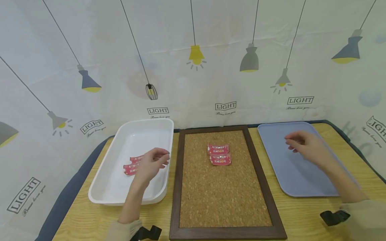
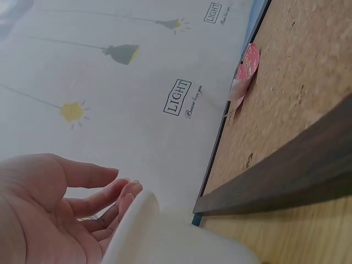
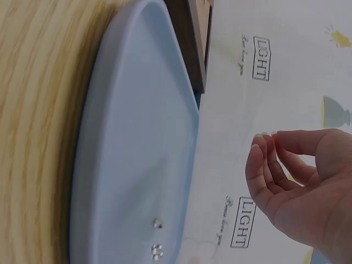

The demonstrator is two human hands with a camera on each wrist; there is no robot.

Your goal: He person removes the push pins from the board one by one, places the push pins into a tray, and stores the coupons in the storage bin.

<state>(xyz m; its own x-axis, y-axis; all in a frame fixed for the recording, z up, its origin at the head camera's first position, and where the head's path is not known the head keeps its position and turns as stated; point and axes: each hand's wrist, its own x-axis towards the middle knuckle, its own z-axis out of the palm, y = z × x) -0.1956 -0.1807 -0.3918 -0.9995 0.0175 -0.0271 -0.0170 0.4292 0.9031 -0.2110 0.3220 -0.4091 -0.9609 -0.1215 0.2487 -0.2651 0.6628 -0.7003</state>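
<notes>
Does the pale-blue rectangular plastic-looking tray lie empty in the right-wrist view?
No, small silvery pieces lie in the tray.

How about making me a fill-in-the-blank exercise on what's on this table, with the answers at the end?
1. The deep tray nearer the left hand is coloured ____.
2. The shallow tray nearer the right hand is coloured ____.
3. The number of red coupons on the corkboard is ____.
4. The number printed in yellow on each of those coupons is ____.

Missing words: white; blue; two; 50.
</notes>
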